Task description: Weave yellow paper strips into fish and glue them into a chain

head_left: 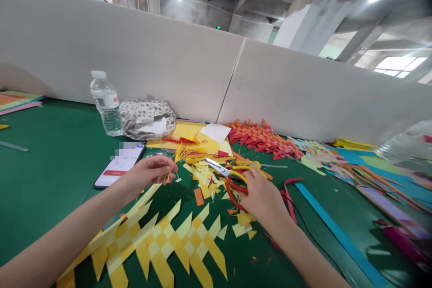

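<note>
My left hand (151, 172) is closed in a pinch on a small yellow tassel (180, 150), with thin orange-yellow cord hanging below the fingers. My right hand (265, 191) grips scissors (219, 169) with red and yellow handles. Their blades point up and left toward the tassel, apart from it. Beneath the scissors lies a heap of yellow paper scraps (204, 180), with an orange piece (199, 197) among them. Nearest me, woven yellow paper pieces (165, 238) with pointed ends lie in a row, partly hidden by my left forearm.
A phone (114, 173) lies beyond my left forearm. Behind it stand a water bottle (107, 105) and a patterned cloth bag (148, 114). Woven red-orange paper pieces (263, 137) lie by the white partition (168, 58). At right are a blue strip (337, 229) and coloured papers (381, 157).
</note>
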A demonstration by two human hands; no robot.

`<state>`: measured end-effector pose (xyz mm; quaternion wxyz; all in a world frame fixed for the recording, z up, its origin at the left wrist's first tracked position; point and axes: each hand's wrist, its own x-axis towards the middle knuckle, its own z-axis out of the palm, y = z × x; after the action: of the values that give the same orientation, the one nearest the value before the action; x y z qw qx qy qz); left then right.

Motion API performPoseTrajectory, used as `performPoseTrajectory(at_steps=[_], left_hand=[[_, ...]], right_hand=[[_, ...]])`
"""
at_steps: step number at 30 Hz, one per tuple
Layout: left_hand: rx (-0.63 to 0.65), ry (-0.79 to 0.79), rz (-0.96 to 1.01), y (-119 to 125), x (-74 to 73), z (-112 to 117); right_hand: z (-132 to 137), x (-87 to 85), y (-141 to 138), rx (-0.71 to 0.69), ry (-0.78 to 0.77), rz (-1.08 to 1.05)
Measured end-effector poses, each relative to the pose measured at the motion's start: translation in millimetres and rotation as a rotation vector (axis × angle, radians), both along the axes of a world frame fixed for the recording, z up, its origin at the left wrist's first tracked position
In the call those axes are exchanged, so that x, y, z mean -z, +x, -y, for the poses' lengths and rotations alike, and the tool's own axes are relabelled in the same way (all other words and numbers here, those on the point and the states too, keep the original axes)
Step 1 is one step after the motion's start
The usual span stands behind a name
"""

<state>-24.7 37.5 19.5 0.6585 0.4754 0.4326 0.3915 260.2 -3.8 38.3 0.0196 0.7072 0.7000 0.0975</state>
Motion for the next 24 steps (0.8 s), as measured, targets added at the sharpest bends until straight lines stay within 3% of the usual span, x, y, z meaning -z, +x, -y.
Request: performPoseTrajectory(at_steps=[4,6,13,18,21,24], left_hand=[[0.008,-0.028,-0.074,9.1,1.0,0.9],[0.017,-0.014,-0.115,12.9,1.0,1.9],[0.043,0.064,-0.194,21.6,-1.8,8.0],[0.061,0.054,-0.181,27.9,-1.1,10.5],[0.068,0.029,-0.14,30.3,2.4,9.8],[0.068,0.033,-0.136,30.1,5.0,9.4]], right_hand=[[2.7,-2.3,8.8,0.012,0.196,-0.023],[4.0,-0.9,9.6,-0.01,0.218,-0.048],[23.2,16.1,2.2,-0.057,-0.057,-0.19],[30.3,4.9,11.2,-0.137,-0.225,-0.291],[17.0,-5.1,17.1,-0.203,-0.152,-0.33],[-4.1,-1.3,15.5,-0.26,-0.034,-0.274]])
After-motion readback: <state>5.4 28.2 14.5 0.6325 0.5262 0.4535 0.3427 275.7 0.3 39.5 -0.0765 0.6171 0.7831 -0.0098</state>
